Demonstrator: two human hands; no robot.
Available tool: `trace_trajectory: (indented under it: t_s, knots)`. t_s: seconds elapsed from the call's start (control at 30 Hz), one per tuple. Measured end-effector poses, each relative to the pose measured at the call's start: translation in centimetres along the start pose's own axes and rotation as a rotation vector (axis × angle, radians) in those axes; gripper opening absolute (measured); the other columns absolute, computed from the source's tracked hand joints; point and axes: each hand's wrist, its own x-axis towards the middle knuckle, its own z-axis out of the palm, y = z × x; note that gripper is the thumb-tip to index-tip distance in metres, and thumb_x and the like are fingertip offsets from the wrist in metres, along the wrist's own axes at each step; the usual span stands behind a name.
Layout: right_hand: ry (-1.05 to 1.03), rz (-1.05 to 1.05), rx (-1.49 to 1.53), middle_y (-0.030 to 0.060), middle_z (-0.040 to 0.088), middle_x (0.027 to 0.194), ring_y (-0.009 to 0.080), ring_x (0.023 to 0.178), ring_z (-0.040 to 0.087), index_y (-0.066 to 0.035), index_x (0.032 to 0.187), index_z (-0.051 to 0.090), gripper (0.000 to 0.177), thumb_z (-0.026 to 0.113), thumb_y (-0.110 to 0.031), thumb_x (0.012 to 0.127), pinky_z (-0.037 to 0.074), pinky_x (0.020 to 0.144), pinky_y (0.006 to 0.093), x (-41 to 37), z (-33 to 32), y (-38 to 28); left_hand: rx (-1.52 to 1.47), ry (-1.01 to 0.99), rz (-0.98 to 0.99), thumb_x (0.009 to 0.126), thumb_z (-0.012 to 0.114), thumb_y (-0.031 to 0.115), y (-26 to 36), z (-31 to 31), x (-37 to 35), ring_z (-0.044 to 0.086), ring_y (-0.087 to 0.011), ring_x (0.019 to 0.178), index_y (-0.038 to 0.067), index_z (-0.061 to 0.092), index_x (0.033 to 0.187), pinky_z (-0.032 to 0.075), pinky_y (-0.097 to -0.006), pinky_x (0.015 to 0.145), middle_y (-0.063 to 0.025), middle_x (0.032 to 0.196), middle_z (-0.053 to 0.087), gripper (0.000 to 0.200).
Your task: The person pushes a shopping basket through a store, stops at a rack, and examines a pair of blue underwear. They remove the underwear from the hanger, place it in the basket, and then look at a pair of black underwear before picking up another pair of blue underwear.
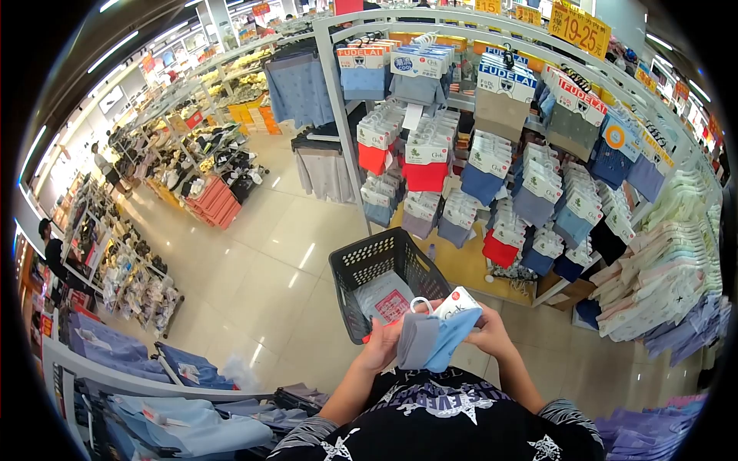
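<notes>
Slantwise, underwear pack [434,338], card end up-right.

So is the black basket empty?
Not empty: a flat packet with a pink label lies inside the basket.

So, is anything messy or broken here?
Nothing stands out. The left hand and right hand hold a grey and blue folded cloth pack. The black plastic mesh basket looks undamaged, and the hanging packs line the white metal rack in rows.
</notes>
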Motion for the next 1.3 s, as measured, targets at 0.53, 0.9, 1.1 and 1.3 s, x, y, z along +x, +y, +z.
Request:
trace_trajectory:
  t_s: [0.53,0.9,1.1,1.3]
  knots:
    - [-0.209,-0.059,-0.178,0.0079,0.059,0.1,0.0146,0.092,0.055,-0.002,0.103,0.054,0.041,0.069,-0.01,0.065,0.043,0.079,0.0288,0.3,0.9,0.7,0.429,-0.107,0.166,0.082,0.035,0.04,2.8,1.7,0.9,0.033,-0.0238,0.119,-0.003,0.027,0.13,0.022,-0.0339,0.098,-0.0139,0.134,0.03,0.065]
    - [-0.229,0.002,-0.083,0.0104,0.059,0.099,0.0205,0.092,0.057,-0.003,0.1,0.057,0.04,0.07,-0.013,0.064,0.043,0.08,0.0315,0.2,0.3,1.8,0.698,0.016,0.229,0.082,0.048,0.017,2.3,2.4,2.0,0.046,-0.0239,0.108,0.004,0.055,0.111,0.032,-0.0351,0.092,-0.0143,0.121,0.048,0.032]
    - [-0.082,-0.063,-0.224,0.0089,0.061,0.094,0.0167,0.088,0.057,-0.002,0.1,0.055,0.033,0.063,-0.008,0.069,0.044,0.077,0.0284,0.3,0.3,4.5,0.808,0.198,0.191,0.069,0.064,0.012,2.8,2.9,2.5,0.05,-0.0238,0.1,0.007,0.051,0.116,0.036,-0.0329,0.088,-0.009,0.114,0.054,0.049]
    - [-0.01,-0.136,-0.052,0.0086,0.061,0.091,0.0128,0.082,0.057,0.001,0.099,0.056,0.032,0.064,-0.007,0.069,0.045,0.072,0.0259,1.0,0.7,3.5,0.9,0.24,0.253,0.067,0.065,0.013,3.0,3.1,2.2,0.048,-0.0246,0.104,0.007,0.05,0.115,0.034,-0.0346,0.09,-0.0082,0.114,0.053,0.05]
